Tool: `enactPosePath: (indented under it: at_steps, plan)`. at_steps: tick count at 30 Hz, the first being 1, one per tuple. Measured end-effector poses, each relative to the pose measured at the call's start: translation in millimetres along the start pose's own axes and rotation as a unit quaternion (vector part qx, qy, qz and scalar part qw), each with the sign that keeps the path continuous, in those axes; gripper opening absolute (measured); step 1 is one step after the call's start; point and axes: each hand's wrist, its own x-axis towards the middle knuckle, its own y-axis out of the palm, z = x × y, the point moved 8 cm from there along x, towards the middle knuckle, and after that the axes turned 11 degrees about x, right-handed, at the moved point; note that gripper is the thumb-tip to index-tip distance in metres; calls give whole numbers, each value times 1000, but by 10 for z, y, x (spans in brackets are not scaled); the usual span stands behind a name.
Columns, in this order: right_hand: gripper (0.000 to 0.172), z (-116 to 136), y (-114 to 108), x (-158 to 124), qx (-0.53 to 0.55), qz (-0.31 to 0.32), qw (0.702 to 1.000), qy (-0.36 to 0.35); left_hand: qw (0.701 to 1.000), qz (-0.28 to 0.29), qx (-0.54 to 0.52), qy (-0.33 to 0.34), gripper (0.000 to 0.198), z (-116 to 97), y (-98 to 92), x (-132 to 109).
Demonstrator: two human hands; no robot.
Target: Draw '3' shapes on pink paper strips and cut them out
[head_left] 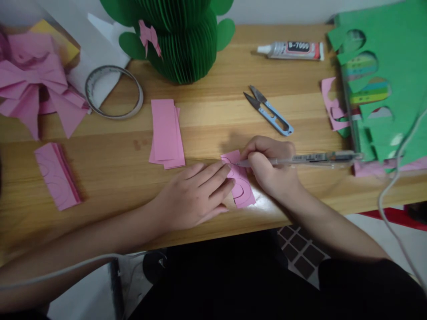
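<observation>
Clear pen [308, 159] runs crosswise, tip leftward, gripped by right hand [271, 166]; flat left hand [195, 195] seemingly pins strip [246, 194]

A glue tube [295, 50] lies near snips [268, 117] (blue-handled).

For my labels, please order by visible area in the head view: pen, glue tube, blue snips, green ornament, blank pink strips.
1. Green ornament, cut off above
2. Blank pink strips
3. Pen, glue tube: too alike to rank
4. Blue snips
</observation>
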Motion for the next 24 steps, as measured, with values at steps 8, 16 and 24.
enactPosePath:
  at_steps: [8,16,24]
  plan:
    - [18,-5,-2,-3,-2,4,1000,4,1000,9,-10,7,39,2,7,9]
    - [19,0,-23,-9,2,0,1000,-1,1000,6,-1,9,39,11,-8,15]
    - [21,-3,-42,-21,-13,-1,1000,-2,1000,9,-9,7,39,6,14,14]
